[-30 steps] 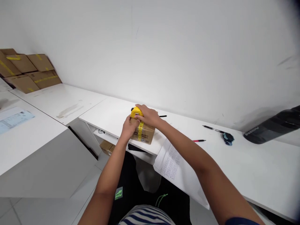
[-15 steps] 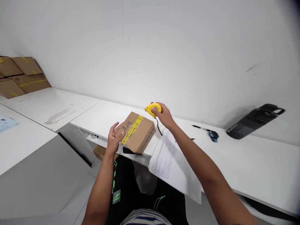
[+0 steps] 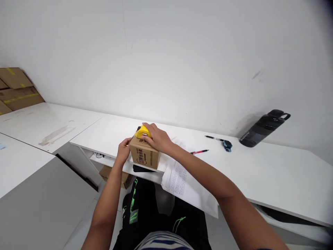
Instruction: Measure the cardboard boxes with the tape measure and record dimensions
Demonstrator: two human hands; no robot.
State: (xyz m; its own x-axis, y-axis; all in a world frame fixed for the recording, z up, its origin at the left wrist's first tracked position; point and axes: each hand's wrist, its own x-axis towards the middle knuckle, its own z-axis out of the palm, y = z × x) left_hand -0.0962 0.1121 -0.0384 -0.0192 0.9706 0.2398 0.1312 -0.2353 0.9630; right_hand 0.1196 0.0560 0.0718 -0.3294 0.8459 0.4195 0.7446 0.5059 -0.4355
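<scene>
Showing nearest, draped over the front edge of the worktop (image 3: 247, 170), printed papers (image 3: 178, 178). Touching the cardboard box (image 3: 144, 157) on its left side, near that edge, with the left hand (image 3: 124, 150), leaving the grip of the partly hidden fingers impossible to tell. Holding the yellow tape measure (image 3: 143, 131) atop the box in the curled fingers of the right hand (image 3: 158, 139). Now keeping the box upright instead of tilted, with the tape measure back against it, thus bringing both hands together on one object. Including, toward the rear edge, a red pen (image 3: 200, 151), a black pen (image 3: 213, 138) and a dark bottle (image 3: 261, 129); beyond the left end, stacked boxes (image 3: 22, 100).
</scene>
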